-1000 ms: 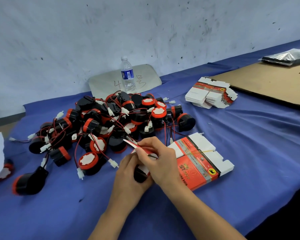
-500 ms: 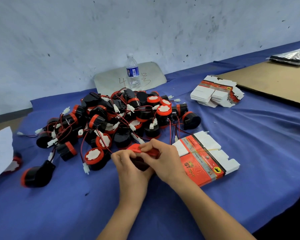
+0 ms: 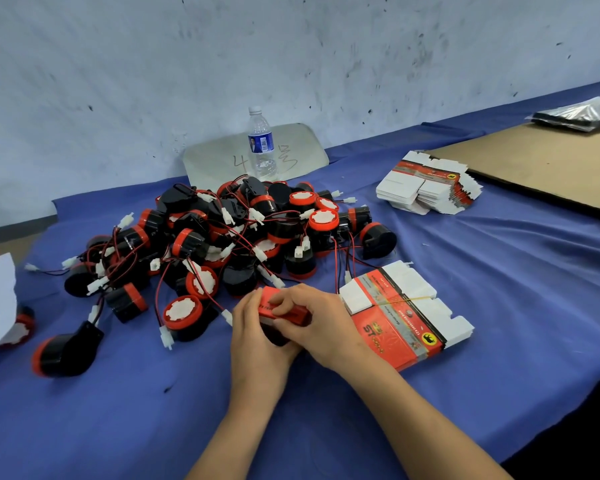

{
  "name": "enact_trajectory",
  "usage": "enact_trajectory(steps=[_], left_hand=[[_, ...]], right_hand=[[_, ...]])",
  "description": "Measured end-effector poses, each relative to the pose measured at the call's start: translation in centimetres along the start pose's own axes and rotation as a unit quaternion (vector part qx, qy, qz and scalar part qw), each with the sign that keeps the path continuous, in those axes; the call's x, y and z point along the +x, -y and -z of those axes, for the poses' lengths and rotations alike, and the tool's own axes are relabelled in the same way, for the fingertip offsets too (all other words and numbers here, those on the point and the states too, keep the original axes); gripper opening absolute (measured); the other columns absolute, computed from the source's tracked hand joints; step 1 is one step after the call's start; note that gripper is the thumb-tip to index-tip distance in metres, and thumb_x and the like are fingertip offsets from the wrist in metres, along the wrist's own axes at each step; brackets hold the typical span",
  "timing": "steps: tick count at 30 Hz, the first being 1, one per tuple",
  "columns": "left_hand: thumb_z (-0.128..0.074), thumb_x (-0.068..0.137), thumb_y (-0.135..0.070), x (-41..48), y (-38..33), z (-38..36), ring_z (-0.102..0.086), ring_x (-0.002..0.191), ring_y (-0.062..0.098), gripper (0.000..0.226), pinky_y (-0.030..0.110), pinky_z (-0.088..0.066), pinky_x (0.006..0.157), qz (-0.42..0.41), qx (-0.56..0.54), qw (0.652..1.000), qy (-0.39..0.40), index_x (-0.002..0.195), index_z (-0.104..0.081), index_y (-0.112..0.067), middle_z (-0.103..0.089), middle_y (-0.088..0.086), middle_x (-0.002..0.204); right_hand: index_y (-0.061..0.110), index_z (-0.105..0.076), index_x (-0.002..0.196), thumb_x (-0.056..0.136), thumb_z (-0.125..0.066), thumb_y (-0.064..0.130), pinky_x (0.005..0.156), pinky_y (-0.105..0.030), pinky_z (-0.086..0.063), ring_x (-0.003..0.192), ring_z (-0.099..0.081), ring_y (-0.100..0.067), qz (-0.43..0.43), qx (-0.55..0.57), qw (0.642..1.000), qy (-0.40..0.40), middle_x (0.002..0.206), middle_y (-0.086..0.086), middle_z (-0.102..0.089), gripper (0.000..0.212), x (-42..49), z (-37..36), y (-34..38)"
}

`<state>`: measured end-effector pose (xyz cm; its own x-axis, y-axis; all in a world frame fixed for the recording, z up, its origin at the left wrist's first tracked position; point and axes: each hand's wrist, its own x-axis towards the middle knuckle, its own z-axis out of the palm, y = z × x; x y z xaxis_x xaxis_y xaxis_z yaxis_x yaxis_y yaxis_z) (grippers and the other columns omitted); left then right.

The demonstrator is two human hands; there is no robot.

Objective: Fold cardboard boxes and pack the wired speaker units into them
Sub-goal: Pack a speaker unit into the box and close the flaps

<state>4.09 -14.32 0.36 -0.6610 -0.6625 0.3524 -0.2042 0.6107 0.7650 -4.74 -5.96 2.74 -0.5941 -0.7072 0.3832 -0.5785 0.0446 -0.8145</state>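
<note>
1: One sec ago the red box (image 3: 288, 311) had a white flap sticking up, w/ your right hand (image 3: 326, 323) working it in. Now no white shows on it, only the red top face.

2: Agreed. You've got that end closed, or v. nearly, so I'd judge this box almost done. Can't tell if a unit is fully inside. Something dark shows under the box, btwn your palms.

1: Grip: your left hand (image 3: 257, 344) wraps the 9 o'clock end, fingers curled over the edge. Your right fingers bend down onto the top face, pinching from the 3 o'clock side. The box sits btwn both hands, low over the blue cloth (image 3: 499, 306). Can't tell if it rests there.

2: Outward: the speaker pile (image 3: 243, 237) starts just past your knuckles at 11–12 o'clock, wires tangled. The banded bundle of flat boxes (image 3: 395, 320) lies at 3 o'clock, right beside your right wrist.

1: Another stack of flats (image 3: 426, 188) at 1 o'clock, well apart. The water bottle (image 3: 261, 143) is at 12, behind the pile. One stray unit (image 3: 63, 351) is at 8–9 o'clock.

2: You'll prob. need a spot to park this one, then the next flat from the bundle.
</note>
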Motion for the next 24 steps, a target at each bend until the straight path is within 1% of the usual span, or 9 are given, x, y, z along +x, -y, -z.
enact_trajectory(steps=[3, 6, 9, 12, 15, 17, 19, 22, 24], left_hand=[[-0.080, 0.075, -0.020, 0.0, -0.1, 0.3, -0.027, 0.141, 0.013, 0.083, 0.012, -0.022, 0.100, 0.010, 0.040, 0.999, 0.008, 0.146, -0.038, -0.020, -0.022, -0.004, 0.158], [-0.079, 0.076, -0.028, -0.2, -0.3, 0.4, -0.025, 0.143, 0.013, 0.084, 0.012, -0.022, 0.098, 0.002, 0.067, 0.998, 0.013, 0.147, -0.036, -0.021, -0.002, -0.001, 0.162], [-0.078, 0.078, -0.028, -0.2, -0.1, 0.5, -0.023, 0.137, 0.004, 0.083, 0.010, -0.023, 0.098, -0.039, 0.087, 0.995, 0.017, 0.147, -0.034, -0.013, 0.004, -0.006, 0.159], [-0.074, 0.083, -0.028, -0.3, 0.2, 0.4, -0.022, 0.144, 0.014, 0.088, 0.016, -0.026, 0.105, -0.043, 0.107, 0.992, 0.045, 0.151, -0.020, -0.013, 0.009, -0.013, 0.154], [-0.072, 0.082, -0.030, -0.7, 0.4, 0.3, -0.018, 0.146, 0.018, 0.095, 0.020, -0.033, 0.101, -0.040, 0.119, 0.990, 0.071, 0.153, -0.011, -0.017, 0.015, -0.006, 0.160], [-0.074, 0.080, -0.025, -0.8, 0.1, 0.4, -0.026, 0.142, 0.021, 0.090, 0.021, -0.035, 0.095, -0.030, 0.105, 0.992, 0.060, 0.152, -0.021, -0.022, 0.003, -0.001, 0.162], [-0.076, 0.077, -0.023, -0.8, -0.2, 0.8, -0.039, 0.131, 0.016, 0.077, 0.018, -0.037, 0.095, -0.048, 0.068, 0.996, 0.029, 0.144, -0.038, -0.025, -0.014, -0.001, 0.157], [-0.063, 0.080, -0.043, -0.7, -0.8, 1.5, -0.048, 0.107, -0.002, 0.041, 0.009, -0.042, 0.082, -0.081, -0.016, 0.996, -0.035, 0.116, -0.051, -0.029, -0.042, -0.008, 0.127], [-0.042, 0.084, -0.057, -0.6, -0.8, 1.7, -0.055, 0.092, 0.007, 0.035, 0.026, -0.047, 0.076, -0.065, -0.077, 0.993, -0.056, 0.097, -0.053, -0.027, -0.054, -0.006, 0.102]], right_hand=[[0.011, -0.073, 0.090, 0.080, -0.074, 0.012, 0.091, -0.032, -0.048, 0.103, -0.062, -0.010, 0.009, -0.015, 1.000, 0.026, 0.103, 0.004, -0.071, 0.010, 0.1, 0.4, 0.1], [0.013, -0.076, 0.098, 0.083, -0.072, 0.014, 0.100, -0.031, -0.043, 0.120, -0.056, -0.011, 0.012, -0.051, 0.997, 0.051, 0.113, 0.004, -0.070, 0.015, 0.1, 0.8, 0.2], [0.017, -0.073, 0.109, 0.090, -0.066, 0.020, 0.108, -0.028, -0.035, 0.134, -0.043, -0.011, 0.033, -0.130, 0.988, 0.078, 0.126, 0.007, -0.064, 0.021, 0.0, 1.0, 0.3], [0.029, -0.067, 0.120, 0.095, -0.056, 0.032, 0.105, -0.021, -0.026, 0.140, -0.031, -0.007, 0.045, -0.214, 0.971, 0.095, 0.140, 0.017, -0.051, 0.028, -0.5, 1.1, 0.3], [0.039, -0.061, 0.126, 0.095, -0.054, 0.034, 0.106, -0.025, -0.027, 0.140, -0.030, -0.009, 0.039, -0.233, 0.967, 0.091, 0.148, 0.022, -0.038, 0.031, -1.4, 1.0, -0.1], [0.037, -0.059, 0.128, 0.095, -0.054, 0.033, 0.106, -0.026, -0.029, 0.134, -0.037, -0.015, 0.056, -0.223, 0.970, 0.074, 0.149, 0.018, -0.038, 0.034, -2.0, 0.9, -0.2], [0.032, -0.059, 0.130, 0.092, -0.058, 0.038, 0.106, -0.026, -0.032, 0.128, -0.042, -0.017, 0.092, -0.194, 0.976, 0.043, 0.145, 0.013, -0.045, 0.038, -2.2, 1.0, 0.1], [0.027, -0.053, 0.134, 0.080, -0.064, 0.057, 0.105, -0.018, -0.032, 0.122, -0.045, -0.011, 0.145, -0.133, 0.980, 0.009, 0.136, 0.011, -0.051, 0.063, -2.3, 1.3, 0.7], [0.026, -0.048, 0.136, 0.070, -0.068, 0.063, 0.100, -0.010, -0.031, 0.116, -0.045, -0.005, 0.142, -0.111, 0.983, 0.020, 0.128, 0.010, -0.053, 0.078, -2.4, 1.3, 0.9]])
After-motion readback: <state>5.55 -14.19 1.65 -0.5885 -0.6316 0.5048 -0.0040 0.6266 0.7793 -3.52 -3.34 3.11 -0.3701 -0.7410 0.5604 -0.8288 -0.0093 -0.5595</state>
